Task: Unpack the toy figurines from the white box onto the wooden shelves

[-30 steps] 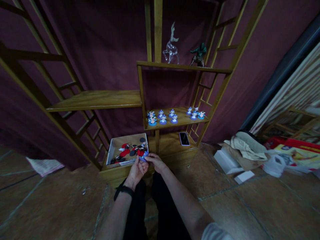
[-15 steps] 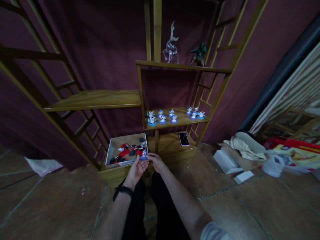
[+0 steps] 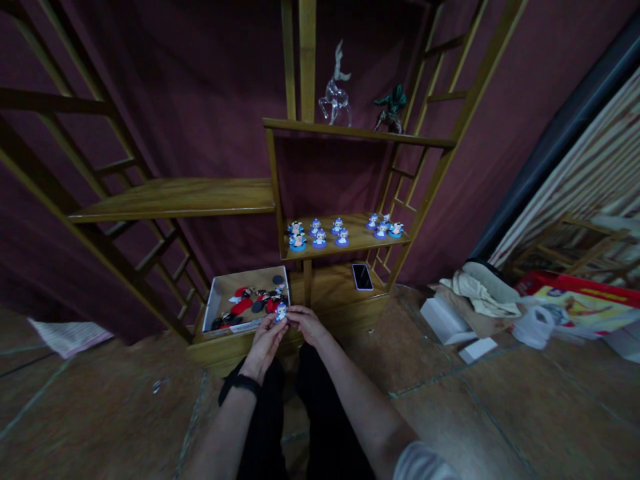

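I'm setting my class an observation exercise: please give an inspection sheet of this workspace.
Surface: wooden shelf unit, boards at several heights.
Job's things: one held purple-and-white figurine; open box of red and black pieces on the bottom board; standing figurines on a higher shelf.
Clutter: phone on the bottom board; white carton, plastic bag and cloth at right.
Hands: left hand and right hand both hold the one figurine.
Cables: thin dark line on the floor, left; cannot tell whether a cable.
Surroundings: dark reddish backdrop behind.

the view is dim, its edges visibly stretched.
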The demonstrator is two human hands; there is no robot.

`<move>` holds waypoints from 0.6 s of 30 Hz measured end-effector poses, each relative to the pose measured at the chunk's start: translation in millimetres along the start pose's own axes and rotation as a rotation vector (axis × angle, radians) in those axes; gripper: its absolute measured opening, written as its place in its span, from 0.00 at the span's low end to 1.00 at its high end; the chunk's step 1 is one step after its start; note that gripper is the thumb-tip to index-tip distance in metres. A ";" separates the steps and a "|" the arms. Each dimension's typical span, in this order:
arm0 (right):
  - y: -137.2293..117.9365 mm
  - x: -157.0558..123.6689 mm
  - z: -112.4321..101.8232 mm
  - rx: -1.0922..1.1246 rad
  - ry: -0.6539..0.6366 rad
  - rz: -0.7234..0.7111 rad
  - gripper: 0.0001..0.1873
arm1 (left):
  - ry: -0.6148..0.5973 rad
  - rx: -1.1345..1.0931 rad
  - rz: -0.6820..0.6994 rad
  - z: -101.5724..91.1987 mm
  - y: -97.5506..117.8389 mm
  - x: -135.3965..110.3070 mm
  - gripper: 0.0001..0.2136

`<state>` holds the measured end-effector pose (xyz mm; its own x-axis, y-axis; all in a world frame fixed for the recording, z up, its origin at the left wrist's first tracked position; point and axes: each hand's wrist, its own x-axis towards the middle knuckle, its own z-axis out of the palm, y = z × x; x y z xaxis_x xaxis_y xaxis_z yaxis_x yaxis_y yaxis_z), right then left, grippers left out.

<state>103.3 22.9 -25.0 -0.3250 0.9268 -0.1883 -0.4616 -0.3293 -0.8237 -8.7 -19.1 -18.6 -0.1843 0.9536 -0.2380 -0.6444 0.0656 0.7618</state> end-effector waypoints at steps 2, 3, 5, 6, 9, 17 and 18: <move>-0.4 0.7 -1.3 -0.002 0.031 0.011 0.15 | -0.015 -0.022 -0.005 0.2 0.8 -0.6 0.10; -0.7 0.9 -1.8 0.003 0.045 0.013 0.15 | -0.025 -0.037 -0.014 0.3 1.4 -0.8 0.09; -0.7 1.5 -2.4 0.021 0.060 0.003 0.15 | -0.044 -0.057 -0.040 0.7 2.4 -0.9 0.07; -0.5 2.0 -2.5 0.029 0.060 -0.006 0.14 | -0.046 -0.062 -0.047 1.0 2.8 -0.8 0.07; 0.5 3.2 -2.1 0.038 0.061 -0.020 0.14 | -0.021 -0.058 -0.037 1.6 3.1 -0.4 0.10; -7.4 -2.3 -0.7 0.023 0.025 -0.024 0.19 | 0.016 0.004 -0.031 -2.0 -0.4 5.6 0.12; -8.7 -3.4 -0.7 0.007 0.008 -0.027 0.19 | 0.012 0.020 -0.038 -2.8 -0.9 6.7 0.13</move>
<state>109.1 22.7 -17.5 -0.3056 0.9368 -0.1705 -0.4761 -0.3055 -0.8246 -11.4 -13.5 -22.5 -0.1689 0.9469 -0.2735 -0.6362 0.1072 0.7640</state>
